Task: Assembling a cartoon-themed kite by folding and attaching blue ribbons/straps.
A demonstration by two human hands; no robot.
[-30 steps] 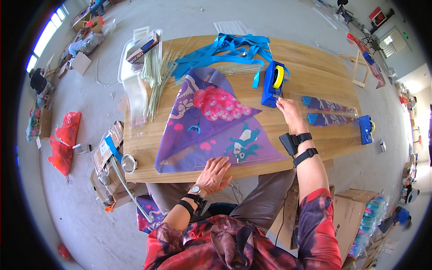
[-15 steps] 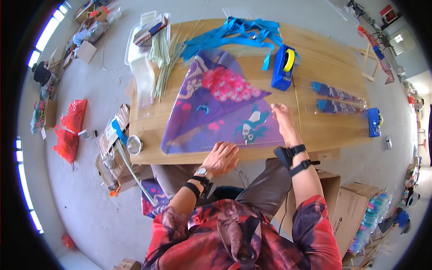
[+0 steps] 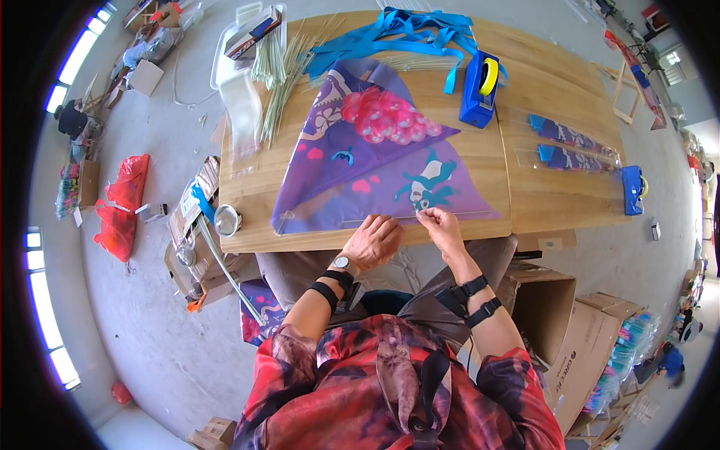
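A purple kite-like fabric sheet (image 3: 307,191), printed with pink bubbles, hearts and teal figures, lies folded over itself at the table's near side. Along its near edge runs a thin pale rod (image 3: 367,220). My left hand (image 3: 375,241) is closed at that edge, its bent fingers gripping the fabric by the rod. Just to its right, my right hand (image 3: 445,234) pinches thumb and forefinger together at the same edge. What lies in that pinch is too small to make out.
On the wooden table (image 3: 559,75) are blue ribbon (image 3: 390,49), thin pale sticks (image 3: 281,105), a blue tape dispenser (image 3: 478,94), packed purple pieces (image 3: 574,146) and a second dispenser (image 3: 634,190). A metal cup (image 3: 227,220) stands at the near left corner. Cardboard boxes (image 3: 585,341) sit lower right.
My right hand has come left and nearer, from the fabric's right corner to its near edge beside my left hand. My left hand has stayed at the edge, its fingers now more curled.
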